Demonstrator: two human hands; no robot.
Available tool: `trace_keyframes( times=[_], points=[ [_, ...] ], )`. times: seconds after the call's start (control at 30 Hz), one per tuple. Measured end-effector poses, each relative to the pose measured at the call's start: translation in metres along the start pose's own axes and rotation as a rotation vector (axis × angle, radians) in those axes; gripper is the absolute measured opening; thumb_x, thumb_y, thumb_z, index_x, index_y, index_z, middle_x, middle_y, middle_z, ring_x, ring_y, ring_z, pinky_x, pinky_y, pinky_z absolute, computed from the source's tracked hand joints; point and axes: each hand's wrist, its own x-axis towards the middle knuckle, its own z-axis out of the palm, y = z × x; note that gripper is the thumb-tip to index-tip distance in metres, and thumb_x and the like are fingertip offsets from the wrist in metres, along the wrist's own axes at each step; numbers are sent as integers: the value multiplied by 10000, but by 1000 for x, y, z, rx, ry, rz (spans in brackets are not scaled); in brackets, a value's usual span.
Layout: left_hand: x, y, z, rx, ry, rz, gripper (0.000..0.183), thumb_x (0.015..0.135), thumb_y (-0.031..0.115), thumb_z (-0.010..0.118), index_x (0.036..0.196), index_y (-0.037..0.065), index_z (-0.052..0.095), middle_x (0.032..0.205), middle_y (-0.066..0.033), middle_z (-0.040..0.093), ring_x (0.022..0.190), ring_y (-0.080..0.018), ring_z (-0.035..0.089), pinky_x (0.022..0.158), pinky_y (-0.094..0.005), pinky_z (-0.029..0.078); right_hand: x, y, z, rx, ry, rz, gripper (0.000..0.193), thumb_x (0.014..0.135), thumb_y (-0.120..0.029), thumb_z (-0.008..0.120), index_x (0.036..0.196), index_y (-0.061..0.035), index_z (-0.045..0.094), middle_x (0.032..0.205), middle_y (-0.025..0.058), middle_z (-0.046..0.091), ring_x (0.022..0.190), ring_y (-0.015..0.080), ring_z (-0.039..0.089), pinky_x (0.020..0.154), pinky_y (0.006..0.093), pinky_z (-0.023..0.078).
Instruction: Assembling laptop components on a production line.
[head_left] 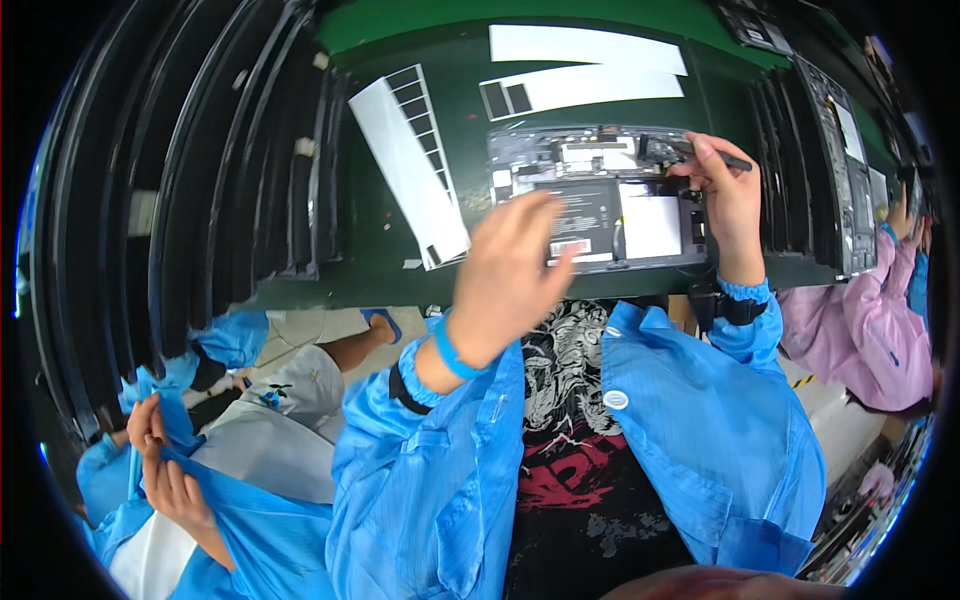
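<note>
An opened flat device (655, 255), like a laptop base or tablet, lies on the dark green table in front of me. Its inside shows a black battery (588, 215) with printed labels, a white rectangular area (652, 222) and a circuit board (597, 153) along the far side. My right hand (735, 195) pinches dark tweezers (735, 160) over the board's right end. Above the device's near left part hovers my left hand (510, 275), slightly smeared by motion. Its thumb stands apart from the fingers, and nothing shows in it.
Strips of white and black stickers (410, 170) lie left of the device; white strips (585, 45) lie beyond it. Rows of dark panels (220, 150) line the left side, with more panels (790, 170) at right. People in blue (260, 510) and pink (860, 330) sit on either side.
</note>
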Motion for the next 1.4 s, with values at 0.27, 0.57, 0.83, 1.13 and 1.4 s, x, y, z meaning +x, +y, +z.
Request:
trace_keyframes(
  times=[0.27, 0.57, 0.83, 1.13, 1.4],
  points=[
    [81, 43, 94, -119, -457, 123, 617, 820, 240, 694, 1327, -18, 458, 1351, -288, 403, 1208, -444, 450, 1014, -447, 409, 28, 21, -46, 95, -7, 62, 256, 906, -154, 648, 1052, 55, 662, 883, 122, 697, 635, 102, 632, 478, 181, 395],
    [72, 47, 97, -277, -446, 71, 452, 790, 204, 706, 1173, -4, 590, 1310, -199, 467, 1181, -382, 475, 969, -447, 424, 28, 23, -48, 168, -185, 132, 220, 891, -128, 658, 1002, 61, 680, 752, 75, 670, 531, 71, 568, 416, 179, 346],
    [63, 45, 101, -220, -386, 142, 350, 804, 181, 673, 1101, 4, 619, 1319, -182, 467, 1104, -360, 505, 946, -432, 429, 31, 25, -43, 111, -114, 133, 200, 875, -96, 675, 999, 61, 678, 747, 77, 668, 520, 68, 561, 412, 181, 378],
    [62, 47, 101, -197, -385, 155, 305, 809, 175, 666, 1063, 11, 623, 1325, -186, 461, 1084, -362, 508, 928, -438, 433, 30, 26, -43, 95, -122, 121, 198, 868, -90, 684, 1000, 58, 673, 769, 81, 672, 523, 68, 562, 403, 178, 381],
    [66, 52, 104, 107, -376, 109, 622, 783, 325, 713, 1312, 68, 510, 1389, -217, 420, 1141, -362, 469, 909, -435, 408, 32, 27, -42, 93, -109, 140, 198, 868, -88, 685, 998, 60, 671, 728, 70, 659, 520, 66, 560, 409, 176, 384]
  ],
)
